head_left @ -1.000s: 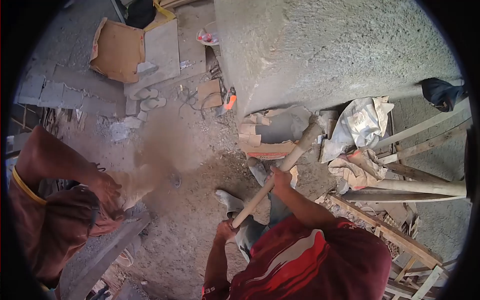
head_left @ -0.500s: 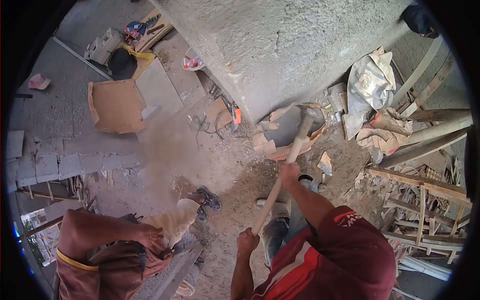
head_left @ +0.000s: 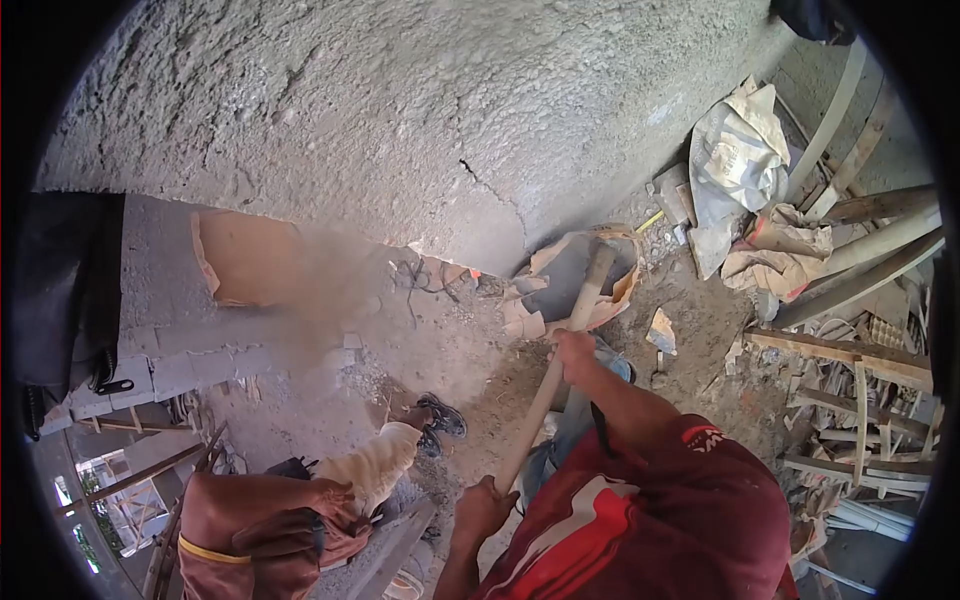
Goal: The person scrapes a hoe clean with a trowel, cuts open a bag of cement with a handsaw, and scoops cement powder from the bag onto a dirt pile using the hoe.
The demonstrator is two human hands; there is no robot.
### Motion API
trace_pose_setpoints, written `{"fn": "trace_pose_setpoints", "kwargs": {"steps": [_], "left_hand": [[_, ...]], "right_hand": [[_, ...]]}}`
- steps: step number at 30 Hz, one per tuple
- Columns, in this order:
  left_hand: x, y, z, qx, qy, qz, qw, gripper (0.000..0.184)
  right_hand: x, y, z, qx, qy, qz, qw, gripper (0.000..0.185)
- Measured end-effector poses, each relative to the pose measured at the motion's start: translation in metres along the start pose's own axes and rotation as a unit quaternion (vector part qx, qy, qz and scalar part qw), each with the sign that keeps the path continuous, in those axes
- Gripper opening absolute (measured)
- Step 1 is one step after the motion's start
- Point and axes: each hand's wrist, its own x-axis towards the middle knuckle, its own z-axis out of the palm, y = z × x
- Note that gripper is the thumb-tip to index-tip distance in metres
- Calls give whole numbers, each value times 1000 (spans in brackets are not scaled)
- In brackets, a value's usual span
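My right hand is closed around the middle of a long wooden-handled tool. Lower down, my left hand grips the same handle near its rear end. The handle slants up and away from me. Its far end reaches into a torn paper bag holding grey powder, against the foot of a rough wall. What kind of head the tool has cannot be made out.
A rough concrete wall fills the top. At lower left sits another person, a hand on one leg. Crumpled sacks and timber lie on the right. Left are cardboard and a black zippered item.
My view has shifted, so the wall covers more and hides much at upper left. The black zippered item now shows. Both hands keep their grip, and the tool still reaches into the bag.
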Motion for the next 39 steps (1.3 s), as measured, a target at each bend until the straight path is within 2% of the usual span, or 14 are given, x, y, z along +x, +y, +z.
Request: {"fn": "trace_pose_setpoints", "kwargs": {"steps": [2,7,13,19,21,23,31,36,39], "left_hand": [[-6,7,-8,25,-14,7,1000,49],[9,-20,-6,-21,-6,32,999,47],[-26,27,-41,-11,-1,47,999,44],[-9,-11,-22,-16,3,39,999,35],[-31,24,-46,-16,6,34,999,35],[-42,38,-55,-10,8,24,1000,36],[-38,22,-54,23,20,50,998,39],[-66,56,-86,23,11,74,997,42],[-54,33,-81,14,-1,73,997,45]], "right_hand": [[5,1,-2,26,-20,34,999,11],[16,16,7,38,-40,27,998,11],[-10,-20,2,2,-36,46,998,11],[5,3,15,-10,-26,37,999,9],[1,-5,9,-33,-19,43,998,8],[-3,-15,8,7,-29,80,996,8],[-14,-13,17,6,-42,77,996,6],[-20,-24,5,-25,-25,78,996,8],[-24,-16,12,7,-51,67,996,8]]}}
